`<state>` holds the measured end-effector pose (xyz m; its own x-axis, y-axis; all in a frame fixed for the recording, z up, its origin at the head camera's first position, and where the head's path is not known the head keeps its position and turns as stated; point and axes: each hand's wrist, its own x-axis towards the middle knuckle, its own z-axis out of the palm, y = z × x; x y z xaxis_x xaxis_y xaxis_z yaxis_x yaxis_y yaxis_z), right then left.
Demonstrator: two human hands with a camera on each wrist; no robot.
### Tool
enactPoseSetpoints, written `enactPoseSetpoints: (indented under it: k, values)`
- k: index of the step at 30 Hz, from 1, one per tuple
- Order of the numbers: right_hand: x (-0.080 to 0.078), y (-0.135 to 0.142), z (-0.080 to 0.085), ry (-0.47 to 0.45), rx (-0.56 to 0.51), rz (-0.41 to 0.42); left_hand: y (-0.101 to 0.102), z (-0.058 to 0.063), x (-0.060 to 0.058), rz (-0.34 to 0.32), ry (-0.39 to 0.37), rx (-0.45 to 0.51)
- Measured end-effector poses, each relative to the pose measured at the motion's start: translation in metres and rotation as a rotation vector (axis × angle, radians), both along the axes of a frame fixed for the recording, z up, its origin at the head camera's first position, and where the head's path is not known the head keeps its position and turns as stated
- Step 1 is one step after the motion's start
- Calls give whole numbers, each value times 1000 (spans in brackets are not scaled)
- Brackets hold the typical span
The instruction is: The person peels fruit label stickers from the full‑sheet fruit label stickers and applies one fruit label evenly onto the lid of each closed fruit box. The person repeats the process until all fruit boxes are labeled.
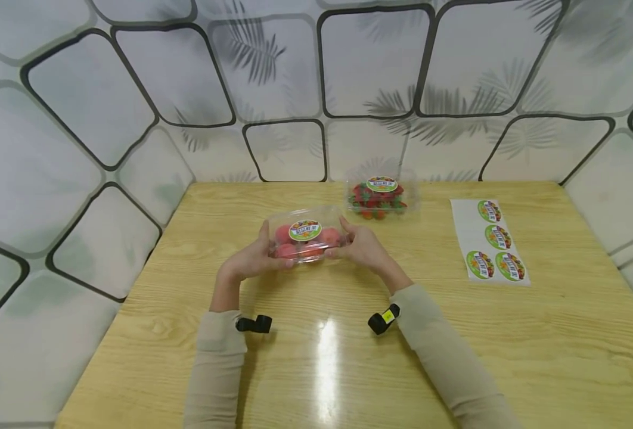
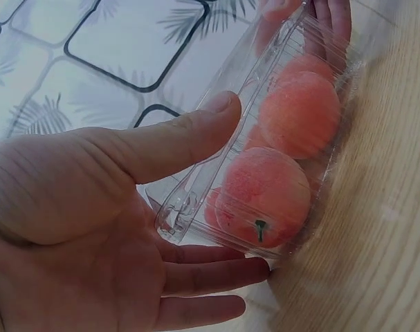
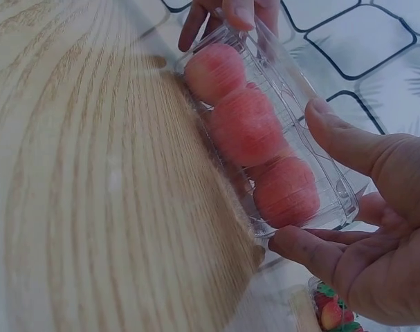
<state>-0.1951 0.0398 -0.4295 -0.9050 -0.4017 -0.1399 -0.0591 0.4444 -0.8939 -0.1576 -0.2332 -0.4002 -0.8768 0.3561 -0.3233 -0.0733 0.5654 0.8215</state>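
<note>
A clear plastic clamshell box [image 1: 324, 215] of pink-red peaches [image 2: 265, 197] is held between both hands, close over the table. A round, colourful fruit label [image 1: 304, 230] is stuck on its lid. My left hand [image 1: 249, 259] grips the box's left end, thumb on the near rim and fingers behind and below. At the opposite end, my right hand [image 1: 367, 244] holds the box with its thumb along the rim and fingers under the corner. One peach shows a small green stem in the left wrist view.
Behind and to the right, a second clear box of strawberries [image 1: 376, 202] stands near the wall, with a similar label [image 1: 382, 183] on top. A white sheet [image 1: 464, 223] with several round labels lies on the wooden table [image 1: 568, 333] at the right. A patterned wall [image 1: 289, 71] borders the table.
</note>
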Motion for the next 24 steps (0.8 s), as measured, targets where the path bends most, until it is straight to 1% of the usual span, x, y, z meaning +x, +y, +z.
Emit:
enactPoseSetpoints:
  k: [4,7,11,13,19,24]
  values:
    - [-3,-2,1,7,8,0,-1,-2,-1,10,10,5]
    - [-5,-4,0,20,9,0,-2,-4,-2,11,42,13]
    - [-9,-4,-1,50,20,-12,-1,-6,-6,24,61,31]
    - [-10,-5,0,57,14,-15,-1,-6,-7,35,58,37]
    - [-14,-8,-1,33,10,-20,-2,-10,-9,57,46,68]
    - [-18,-13,-2,55,24,-49,-4,-12,-13,77,52,79]
